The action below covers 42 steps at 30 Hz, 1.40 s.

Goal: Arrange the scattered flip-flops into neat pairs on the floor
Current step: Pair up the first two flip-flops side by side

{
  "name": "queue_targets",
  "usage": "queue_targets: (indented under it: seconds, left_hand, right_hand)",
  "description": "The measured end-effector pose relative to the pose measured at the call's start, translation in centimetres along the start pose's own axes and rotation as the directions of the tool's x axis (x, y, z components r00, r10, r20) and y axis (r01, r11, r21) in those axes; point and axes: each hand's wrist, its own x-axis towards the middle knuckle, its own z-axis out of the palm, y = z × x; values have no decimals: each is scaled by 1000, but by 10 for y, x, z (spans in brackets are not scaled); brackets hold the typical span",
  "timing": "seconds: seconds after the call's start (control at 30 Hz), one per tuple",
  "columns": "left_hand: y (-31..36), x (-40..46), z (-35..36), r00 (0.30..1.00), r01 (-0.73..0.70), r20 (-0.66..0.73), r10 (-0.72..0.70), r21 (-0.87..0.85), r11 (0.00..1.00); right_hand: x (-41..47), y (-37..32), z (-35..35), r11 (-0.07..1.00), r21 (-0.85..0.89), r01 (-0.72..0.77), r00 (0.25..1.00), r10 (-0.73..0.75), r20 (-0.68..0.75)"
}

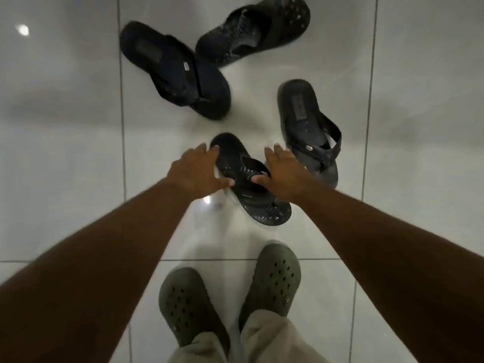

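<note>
Several dark flip-flops lie scattered on the glossy tiled floor [78, 153]. A patterned black flip-flop [262, 203] lies nearest, toe pointing toward me. My left hand [199, 171] hovers at its left side and my right hand [282, 174] at its right side, both with fingers spread, thumbs over the strap; neither grips it. A plain dark flip-flop [306, 127] lies just right of my right hand. A navy flip-flop [175, 72] lies farther back on the left. Another patterned black flip-flop [251, 30] lies at the top, angled.
My own feet in olive-green clogs, the left [188, 307] and the right [275, 279], stand on the tiles below the flip-flops. Light trouser legs [262, 341] show at the bottom edge. Dark grout lines cross the floor.
</note>
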Motion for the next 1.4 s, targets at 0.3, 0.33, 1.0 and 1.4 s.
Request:
queue_targets:
  seconds: [0.3, 0.33, 1.0, 1.4]
  left_hand:
    - [38, 23, 72, 989, -117, -77, 129, 142, 983]
    - [37, 25, 73, 984, -133, -94, 149, 157, 979]
    - [-142, -2, 27, 995, -84, -62, 82, -34, 996]
    - [-155, -17, 23, 995, -88, 67, 80, 130, 988]
  right_hand:
    - [23, 27, -25, 964, -259, 61, 956, -131, -263]
    - [29, 25, -30, 962, -260, 81, 948, -155, -278]
    - [164, -81, -101, 877, -466, -120, 948, -37, -315]
    - [21, -118, 62, 992, 27, -125, 986, 127, -109]
